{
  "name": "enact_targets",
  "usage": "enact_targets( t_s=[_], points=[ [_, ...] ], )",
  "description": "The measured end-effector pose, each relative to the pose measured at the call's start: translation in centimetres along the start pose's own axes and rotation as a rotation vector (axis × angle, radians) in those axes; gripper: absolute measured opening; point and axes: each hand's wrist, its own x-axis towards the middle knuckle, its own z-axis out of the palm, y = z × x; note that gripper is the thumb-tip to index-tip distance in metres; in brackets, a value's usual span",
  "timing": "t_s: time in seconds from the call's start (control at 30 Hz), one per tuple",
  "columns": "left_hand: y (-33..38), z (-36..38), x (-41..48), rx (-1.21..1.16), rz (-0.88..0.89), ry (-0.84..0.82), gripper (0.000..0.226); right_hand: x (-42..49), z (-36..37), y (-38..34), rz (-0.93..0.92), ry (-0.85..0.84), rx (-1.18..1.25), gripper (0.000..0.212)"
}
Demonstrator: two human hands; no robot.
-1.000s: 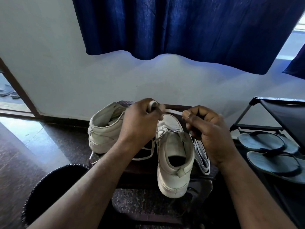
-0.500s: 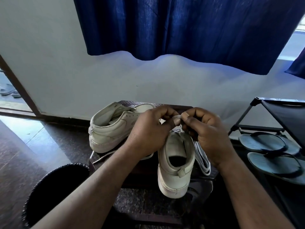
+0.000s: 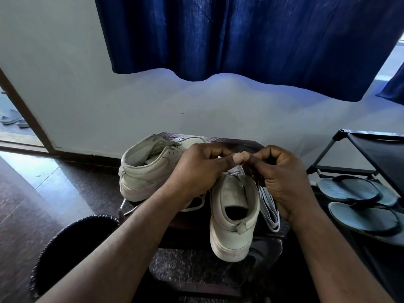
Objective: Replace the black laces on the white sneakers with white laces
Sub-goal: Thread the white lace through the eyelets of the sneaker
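**HEAD VIEW: THREADING THE NEAR SNEAKER**

The step in hand appeared to be feeding the white lace through the upper eyelets of the near sneaker. This sneaker stood heel toward the camera at the front edge of the low table.

Recommended practice was to keep the lace flat, hold both ends even, and present the tip straight to the eyelet.

The left hand and right hand met fingertip to fingertip above the tongue. Fingers were curled on both, apparently pinching the lace; the pinched stretch was mostly hidden.

The second sneaker lay at the left rear corner. A folded spare lace lay along the right edge, just beside the near sneaker.
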Motion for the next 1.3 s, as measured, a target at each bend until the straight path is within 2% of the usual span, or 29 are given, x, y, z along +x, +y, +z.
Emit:
enact_targets(
  t_s=[0.13, 0.23, 0.37, 0.43, 0.5, 0.57, 0.77, 0.97, 1.1, 1.3],
  points=[
    [-0.2, 0.0, 0.1, -0.048, -0.033, -0.021, 0.015, 0.1, -0.1, 0.2, 0.047, -0.077, 0.094, 0.029],
    [-0.5, -0.2, 0.3, 0.042, -0.041, 0.035, 0.014, 0.1, -0.5, -0.1, -0.004, -0.114, -0.072, 0.037],
    [-0.6, -0.2, 0.4, 0.166, -0.04, 0.106, 0.019, -0.3, -1.4, -0.6, 0.027, -0.283, -0.405, 0.048],
    [-0.7, -0.1, 0.5, 0.196, -0.051, 0.106, 0.016, -0.4, -1.7, -0.6, 0.041, -0.296, -0.576, 0.039],
    [-0.8, 0.0, 0.7, 0.204, -0.056, 0.11, 0.015, -0.5, -1.7, -0.4, 0.024, -0.202, -0.629, 0.018],
    [-0.8, 0.2, 0.8, 0.213, -0.059, 0.11, 0.016, -0.5, -1.5, -0.3, 0.014, -0.122, -0.639, 0.008],
    [-0.9, 0.7, 1.2, 0.261, -0.133, 0.105, 0.018, -0.6, -1.1, 0.7, 0.088, -0.029, -0.467, 0.01],
    [-0.9, 0.6, 1.3, 0.247, -0.176, 0.101, 0.019, -0.5, -0.9, 1.2, 0.268, 0.023, -0.162, 0.009],
    [-0.9, 0.6, 1.3, 0.325, -0.17, 0.099, 0.014, -0.6, -0.8, 1.3, 0.288, 0.058, -0.09, 0.016],
    [-0.7, 0.9, 1.2, 0.372, -0.169, 0.078, 0.011, -0.6, -0.8, 1.6, 0.264, 0.08, -0.086, 0.012]
  ],
)
